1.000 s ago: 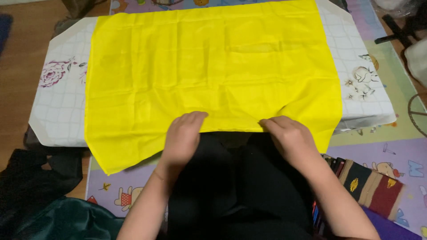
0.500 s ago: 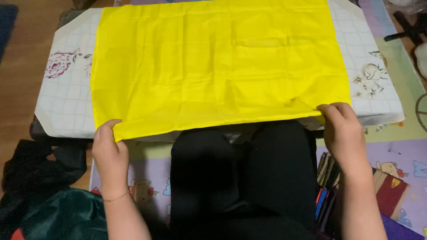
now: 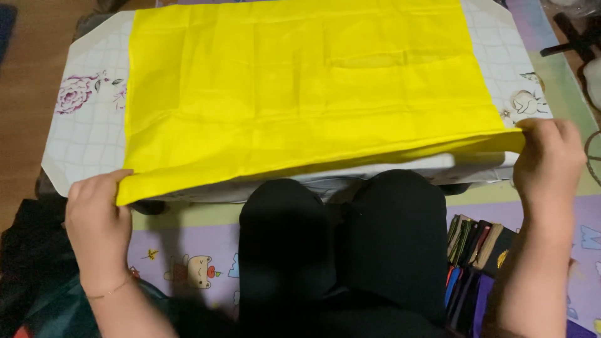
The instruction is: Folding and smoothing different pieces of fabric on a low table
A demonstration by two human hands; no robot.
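Yellow cloth spread flat over a low counter with a white grid cover, flower print at its left end, small animal print at the right. Cloth covers most of the top; bare cover shows at both ends.

Left hand at the near left corner of the cloth, fingers closed on the hem, corner pinched and lifted a little off the counter edge. Right hand at the near right corner, fingers curled shut over that corner likewise. Near hem runs taut between the two hands, slightly raised; a fold line shows just behind it.

Step in hand, as I judge it: both near corners gripped, the near edge drawn straight, a fold or a pull along the length about to start. Next move would call for both hands travelling together at even height, tension kept equal so the hem stays straight and the far edge does not drag askew.

Knees in black just below the counter edge. Play mat with cartoon prints on the floor. Stack of dark folded items by the right knee. Dark green fabric lower left.
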